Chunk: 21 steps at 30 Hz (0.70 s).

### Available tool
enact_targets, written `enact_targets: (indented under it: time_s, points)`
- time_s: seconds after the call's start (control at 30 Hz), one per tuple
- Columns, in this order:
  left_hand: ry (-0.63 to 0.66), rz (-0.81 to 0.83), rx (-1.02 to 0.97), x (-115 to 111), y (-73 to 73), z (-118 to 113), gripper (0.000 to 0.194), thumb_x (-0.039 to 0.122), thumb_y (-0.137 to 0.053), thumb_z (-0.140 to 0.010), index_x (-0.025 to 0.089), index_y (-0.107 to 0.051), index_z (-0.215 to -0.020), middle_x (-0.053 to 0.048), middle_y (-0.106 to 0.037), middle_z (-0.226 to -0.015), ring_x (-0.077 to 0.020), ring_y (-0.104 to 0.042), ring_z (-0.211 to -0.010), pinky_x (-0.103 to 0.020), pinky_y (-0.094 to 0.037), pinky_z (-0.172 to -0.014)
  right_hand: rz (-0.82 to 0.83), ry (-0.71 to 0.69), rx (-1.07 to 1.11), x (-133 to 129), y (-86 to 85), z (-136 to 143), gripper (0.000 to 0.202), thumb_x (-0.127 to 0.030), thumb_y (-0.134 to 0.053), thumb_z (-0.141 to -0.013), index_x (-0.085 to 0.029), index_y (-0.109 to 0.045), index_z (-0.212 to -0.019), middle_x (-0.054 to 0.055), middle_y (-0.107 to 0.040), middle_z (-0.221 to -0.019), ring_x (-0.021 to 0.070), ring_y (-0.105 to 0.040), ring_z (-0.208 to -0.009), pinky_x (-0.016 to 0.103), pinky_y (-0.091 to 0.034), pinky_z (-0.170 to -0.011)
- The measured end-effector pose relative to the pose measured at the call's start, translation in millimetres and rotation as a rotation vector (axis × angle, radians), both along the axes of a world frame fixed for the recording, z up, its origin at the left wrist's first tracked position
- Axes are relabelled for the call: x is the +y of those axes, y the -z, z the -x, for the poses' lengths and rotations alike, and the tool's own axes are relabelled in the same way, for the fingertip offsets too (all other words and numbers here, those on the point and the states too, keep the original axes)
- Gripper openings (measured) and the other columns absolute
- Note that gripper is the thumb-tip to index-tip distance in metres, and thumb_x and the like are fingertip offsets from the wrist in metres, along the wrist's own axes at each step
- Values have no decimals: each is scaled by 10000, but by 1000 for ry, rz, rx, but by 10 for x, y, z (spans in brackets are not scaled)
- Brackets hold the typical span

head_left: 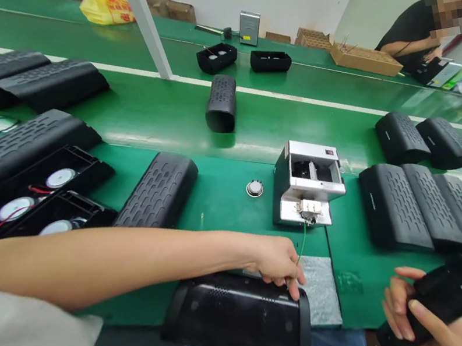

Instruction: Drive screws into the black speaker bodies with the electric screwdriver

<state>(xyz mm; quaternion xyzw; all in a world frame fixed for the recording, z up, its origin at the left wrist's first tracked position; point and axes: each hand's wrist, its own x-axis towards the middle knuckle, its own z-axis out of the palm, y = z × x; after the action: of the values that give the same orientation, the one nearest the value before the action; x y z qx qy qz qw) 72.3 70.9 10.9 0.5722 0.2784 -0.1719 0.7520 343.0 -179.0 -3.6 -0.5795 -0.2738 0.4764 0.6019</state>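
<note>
My left hand (279,262) reaches in from the left, its fingers closed on the lower end of a thin green wire (302,242). The wire runs up to the front of a silver and black box-shaped device (304,184). Right under the fingertips is the right end of a long black housing (238,319), which lies over my lap. At the lower right, my right hand (413,308) is wrapped round a black elongated tool (448,293) with a white label. Part of that hand is cut off by the bottom edge.
A silvery pad (321,290) lies beside the black housing. A round metal part (255,188) is left of the device. Textured black covers (158,191) stand on both sides; open shells with white discs (15,208) lie left. Across the green bench (150,115) is a person (406,31).
</note>
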Motion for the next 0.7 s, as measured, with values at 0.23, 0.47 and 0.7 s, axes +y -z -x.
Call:
enact_targets:
  time_s: [0.23, 0.47, 0.7]
  points:
    - [97, -34, -1, -38, -210, -40, 149, 341, -813, -714, 214, -734, -714, -98, -827, -745, -154, -431, -560, -262, -282, -489, -120, 82, -47, -157, -233, 304, 290, -386, -824, -1068, -320, -753, -1341, -8, -618, -796, 127, -583, -493, 244, -475, -486]
    - [4, -28, 124, -137, -692, 483, 453, 288, -781, -769, 214, -694, -1207, -43, -863, -855, -133, -486, -533, -252, -322, -507, -183, 43, -12, -391, -202, 132, 334, -407, -853, -1058, -301, -738, -1354, -7, -650, -809, 123, -579, -496, 249, -476, -488]
    - [-10, -223, 215, -240, -773, 790, 563, 634, -842, -863, 216, -713, -1218, -62, -842, -868, -145, -519, -553, -269, -330, -505, -266, 47, 50, -261, -252, 109, 389, -434, -954, -970, -280, -762, -1272, -18, -655, -760, 124, -542, -465, 252, -447, -443]
